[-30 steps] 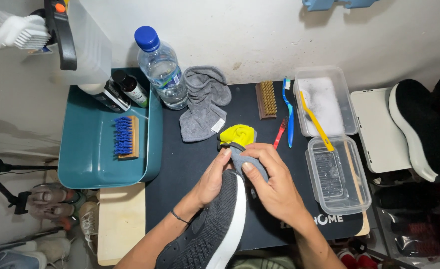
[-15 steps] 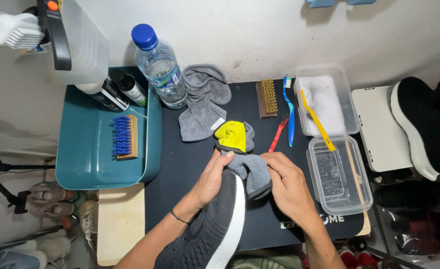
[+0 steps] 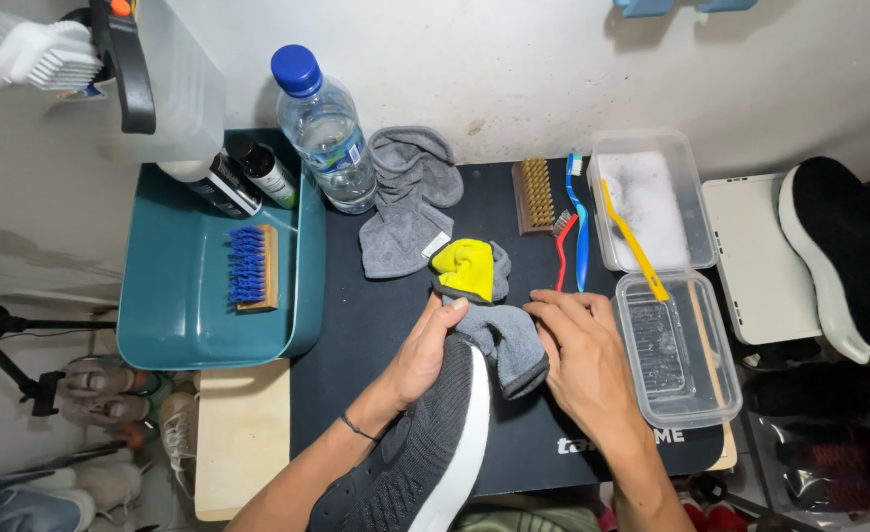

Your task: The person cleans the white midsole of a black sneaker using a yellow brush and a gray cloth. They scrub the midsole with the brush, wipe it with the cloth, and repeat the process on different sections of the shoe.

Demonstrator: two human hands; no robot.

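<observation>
Grey knit shoe with white sole lies on the dark mat, long axis running from lower left up to the toe at centre, directly under both hands. Left hand grips the toe, fingers curled over it; right hand lies flat, fingers together, pressing the grey-and-yellow cloth that drapes off the toe, so both hands touch the work. Counted: one shoe in hand, two cloths, one bottle, two tubs.
</observation>
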